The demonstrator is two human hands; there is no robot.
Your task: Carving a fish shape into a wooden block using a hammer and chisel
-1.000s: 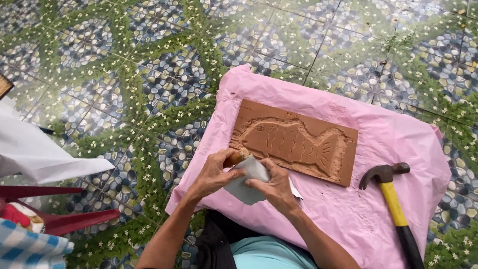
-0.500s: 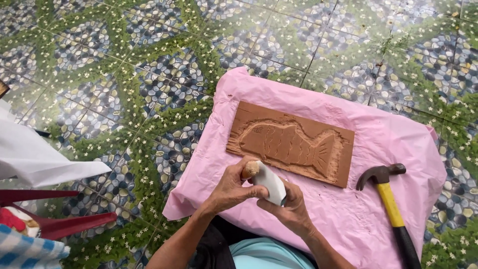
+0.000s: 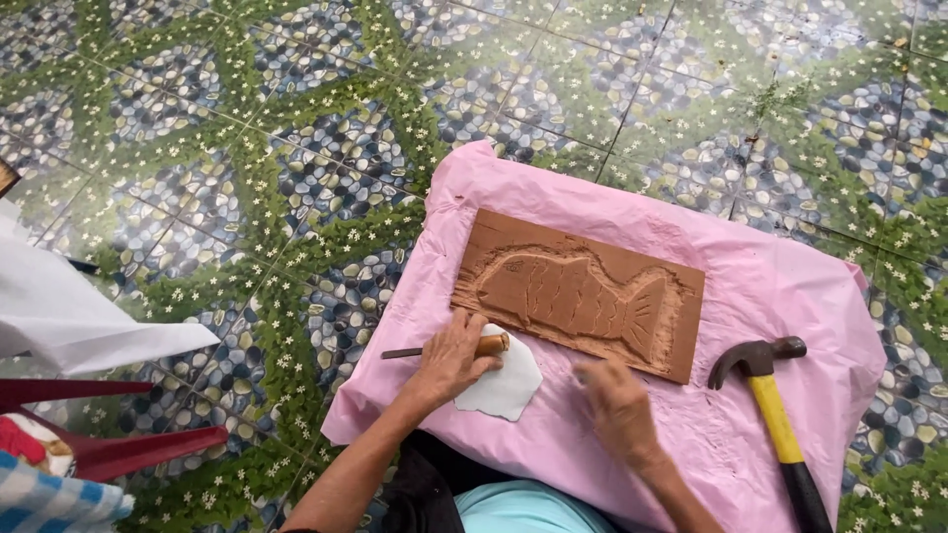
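Observation:
A brown wooden board (image 3: 578, 293) with a fish carved in relief lies on a pink sheet (image 3: 770, 296) spread over the tiled floor. My left hand (image 3: 449, 363) lies over a chisel (image 3: 491, 344) with a wooden handle; its dark blade points left past my fingers. A white piece of paper or cloth (image 3: 509, 387) lies flat on the sheet just right of that hand, partly under the chisel handle. My right hand (image 3: 617, 405) is blurred, holds nothing, and hovers over the sheet below the board's near edge.
A claw hammer (image 3: 773, 419) with a yellow handle lies on the sheet at the right. Red chair legs (image 3: 109, 454), white cloth (image 3: 69, 316) and blue checked fabric (image 3: 49, 503) are at the left. Patterned green and pebble floor tiles (image 3: 296, 148) surround the sheet.
My hands, which held the chisel and white piece together, have parted. The white piece now lies on the sheet, the chisel is low at the left, and my right hand moved right.

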